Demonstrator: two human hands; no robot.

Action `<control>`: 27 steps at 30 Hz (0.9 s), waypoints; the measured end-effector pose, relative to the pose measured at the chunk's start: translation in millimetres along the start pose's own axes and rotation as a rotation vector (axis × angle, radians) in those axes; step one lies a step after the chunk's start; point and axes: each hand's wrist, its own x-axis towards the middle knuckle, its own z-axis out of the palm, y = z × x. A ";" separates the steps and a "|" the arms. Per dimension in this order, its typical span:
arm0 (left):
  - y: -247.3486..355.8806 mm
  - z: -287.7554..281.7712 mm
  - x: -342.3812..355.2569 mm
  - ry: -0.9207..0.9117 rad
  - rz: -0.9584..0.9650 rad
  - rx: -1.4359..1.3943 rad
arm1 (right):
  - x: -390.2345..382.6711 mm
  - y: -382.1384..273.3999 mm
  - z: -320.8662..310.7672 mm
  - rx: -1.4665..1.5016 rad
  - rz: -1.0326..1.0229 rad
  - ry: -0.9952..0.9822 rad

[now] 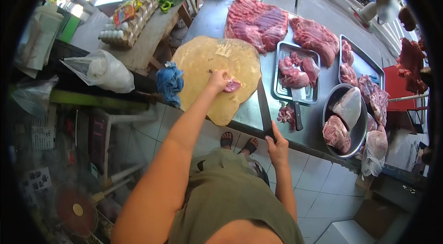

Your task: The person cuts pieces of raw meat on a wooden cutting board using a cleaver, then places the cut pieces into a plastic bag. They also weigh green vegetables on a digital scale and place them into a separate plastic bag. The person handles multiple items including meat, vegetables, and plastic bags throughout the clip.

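On chopping board (207, 57), pinching meat piece (233, 86) by left edge with left hand (218, 81); beside board, gripping knife (264, 108) in right hand (278, 148).

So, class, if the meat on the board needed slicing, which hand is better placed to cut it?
Probably the right: the right hand holds the long knife by the right edge of the board. The left hand is at the meat, so it seems better placed to steady it.

1. The meat slice (232, 86) by the left hand (219, 80) is coloured pinkish red.
2. The board (198, 59) beneath is coloured yellowish tan.
3. The knife (264, 105) in the right hand (278, 148) is toned dark grey.
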 end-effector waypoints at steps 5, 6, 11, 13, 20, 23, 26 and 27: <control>19.9 -23.8 -31.5 0.135 -0.019 0.038 | 26.7 -10.5 45.3 -0.239 -0.188 0.000; 27.3 -26.8 -34.9 0.109 0.018 0.031 | 30.6 -10.8 53.5 -0.271 -0.178 -0.025; 46.9 -33.2 -44.2 0.071 0.261 0.073 | 43.5 -3.2 83.3 -0.367 -0.148 -0.095; 46.9 -32.7 -44.5 0.062 0.258 0.112 | 39.5 0.9 89.0 -0.374 -0.147 -0.095; 44.0 -26.7 -37.2 -0.047 0.302 0.192 | 33.2 3.0 102.4 -0.498 -0.143 -0.121; 45.9 -27.6 -33.5 -0.072 0.324 0.214 | 47.2 -2.5 110.4 -0.487 -0.098 -0.109; 44.7 -26.7 -31.4 -0.092 0.310 0.177 | 73.3 -7.1 125.3 -0.505 -0.110 -0.086; 43.0 -26.2 -32.0 -0.092 0.300 0.158 | 80.7 -7.3 129.1 -0.513 -0.114 -0.086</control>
